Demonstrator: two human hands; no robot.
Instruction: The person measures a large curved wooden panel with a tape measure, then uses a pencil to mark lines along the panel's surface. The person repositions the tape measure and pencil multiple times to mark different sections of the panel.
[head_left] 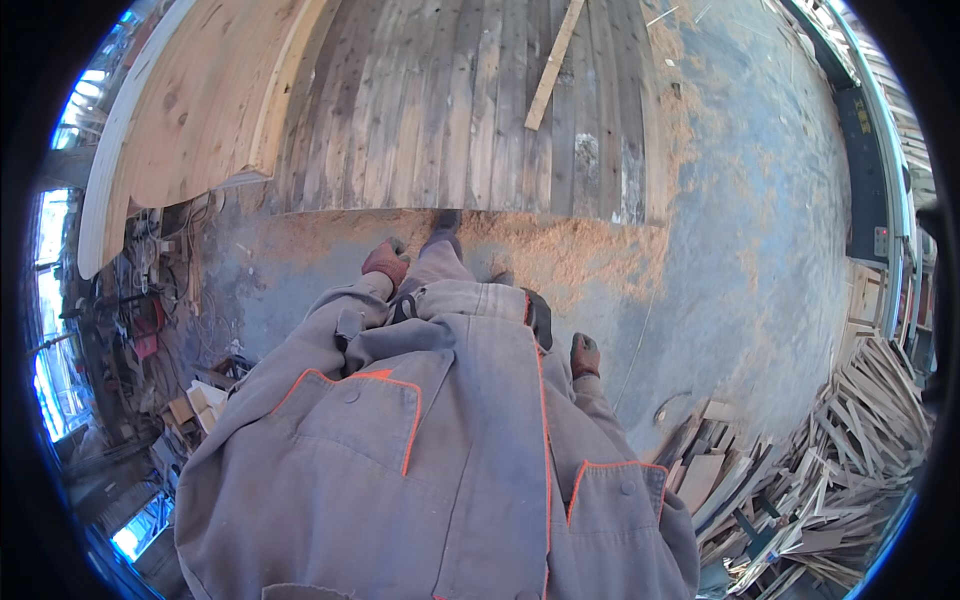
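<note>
My left hand (386,262), in a reddish glove with dark fingertips, hangs in front of my body near my leg. Its fingers are curled in, and nothing shows in them. Lower and to the right, my right hand (585,356) hangs beside my grey jacket (490,430) in the same kind of glove. Its fingers are small in view but look folded, with no object seen. Neither hand touches the platform of worn wooden boards (450,130) ahead of me. One of my feet (447,218) is at that platform's near edge.
A stack of large pale wood panels (210,100) stands at the upper left. One loose narrow strip (553,70) lies on the boards. Sawdust (560,250) covers the floor along the platform. Scrap wood (800,480) is heaped at the lower right; cables (165,260) hang at the left.
</note>
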